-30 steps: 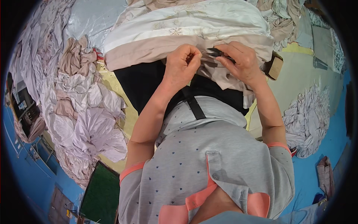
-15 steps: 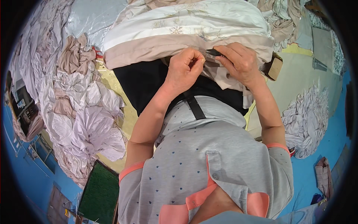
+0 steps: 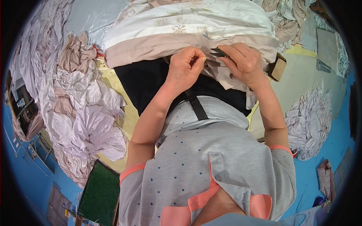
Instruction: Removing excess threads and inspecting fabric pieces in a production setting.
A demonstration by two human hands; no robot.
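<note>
White fabric with a floral pattern and a beige border (image 3: 147, 51) lies across my lap, over black cloth (image 3: 141, 81). Against that border my left hand (image 3: 185, 69) is closed in a pinch; what its fingertips hold is too small to make out. A short gap to its right, my right hand (image 3: 243, 64) grips small dark thread snips (image 3: 217, 52), whose blades point left toward the left fingertips. The snips' handles are mostly hidden by my fingers. A loose fold of beige cloth (image 3: 224, 78) hangs beneath the right hand.
Crumpled white and beige fabric (image 3: 81, 101) is heaped at my left. A smaller pile of pale cloth (image 3: 311, 120) sits at the right, near a small cardboard box (image 3: 278, 68). A green panel (image 3: 98, 192) stands at the lower left, above a blue floor (image 3: 301, 173).
The snips' blades have drawn slightly away from my left fingertips and show more clearly. My left hand has shifted a little up and left. The fabric lies nearly as before.
</note>
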